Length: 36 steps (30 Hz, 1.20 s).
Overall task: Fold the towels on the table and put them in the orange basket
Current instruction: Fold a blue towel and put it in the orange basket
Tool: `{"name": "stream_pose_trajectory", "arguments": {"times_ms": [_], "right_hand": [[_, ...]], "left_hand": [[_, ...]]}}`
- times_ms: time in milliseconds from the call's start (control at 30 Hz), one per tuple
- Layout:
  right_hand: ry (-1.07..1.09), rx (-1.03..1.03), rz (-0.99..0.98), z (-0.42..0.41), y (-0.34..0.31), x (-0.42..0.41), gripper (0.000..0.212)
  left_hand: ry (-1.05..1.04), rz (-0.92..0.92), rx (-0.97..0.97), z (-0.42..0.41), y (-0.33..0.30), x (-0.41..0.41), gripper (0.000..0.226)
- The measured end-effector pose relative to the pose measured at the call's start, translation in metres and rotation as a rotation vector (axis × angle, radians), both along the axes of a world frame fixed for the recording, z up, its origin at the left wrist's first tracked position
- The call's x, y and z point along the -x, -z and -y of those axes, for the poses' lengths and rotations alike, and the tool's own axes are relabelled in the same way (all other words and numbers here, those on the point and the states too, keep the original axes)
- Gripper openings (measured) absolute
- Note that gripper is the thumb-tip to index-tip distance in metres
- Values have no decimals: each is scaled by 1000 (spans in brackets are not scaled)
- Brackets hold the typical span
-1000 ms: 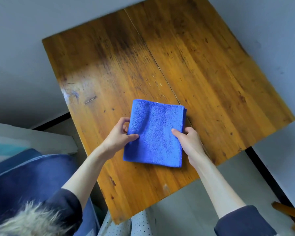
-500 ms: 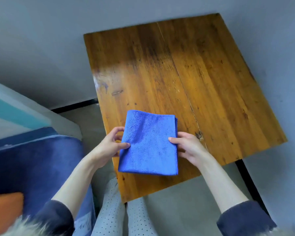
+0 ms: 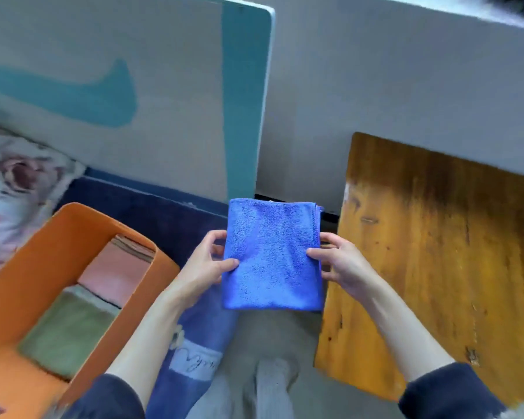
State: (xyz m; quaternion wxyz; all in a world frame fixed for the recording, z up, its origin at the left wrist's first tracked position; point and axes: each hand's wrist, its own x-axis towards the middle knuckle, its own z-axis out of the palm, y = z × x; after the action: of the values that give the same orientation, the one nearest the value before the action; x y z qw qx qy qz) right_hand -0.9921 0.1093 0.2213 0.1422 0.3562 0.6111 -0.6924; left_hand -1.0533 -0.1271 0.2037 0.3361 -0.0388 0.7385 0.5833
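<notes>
Folded blue towel, plush and squared, sits mid-frame in the air, left of the wooden surface. Left hand and right hand each have a pinching grip on its side edges. Orange basket, lower left, holds pink and green towels.

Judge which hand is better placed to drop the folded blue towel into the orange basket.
Left, probably. The left hand grips the blue towel on the side nearer the orange basket; the right hand is by the table.
</notes>
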Motion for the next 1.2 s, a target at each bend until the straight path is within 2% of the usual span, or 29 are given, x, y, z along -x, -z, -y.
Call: {"name": "stream_pose_trajectory", "arguments": {"times_ms": [267,467,633,800,1033,1200], "right_hand": [[-331,-24,-10,171,-8,74,25],[-567,-116,16,284,11,118,25],[-746,-262,48,340,39,157,28],[-973,-520,51,370,91,195,23],[-1164,-761,-27,382,161,222,36],[-1246,-880,-53,391,189,225,46]], "left_hand": [[-406,-24,-72,170,-2,-8,44],[-661,29,-87,264,27,-18,41],[-807,106,-66,288,74,-13,42],[-874,160,15,279,135,9,38],[-913,237,109,265,208,36,34],[-921,280,196,267,234,42,43]]}}
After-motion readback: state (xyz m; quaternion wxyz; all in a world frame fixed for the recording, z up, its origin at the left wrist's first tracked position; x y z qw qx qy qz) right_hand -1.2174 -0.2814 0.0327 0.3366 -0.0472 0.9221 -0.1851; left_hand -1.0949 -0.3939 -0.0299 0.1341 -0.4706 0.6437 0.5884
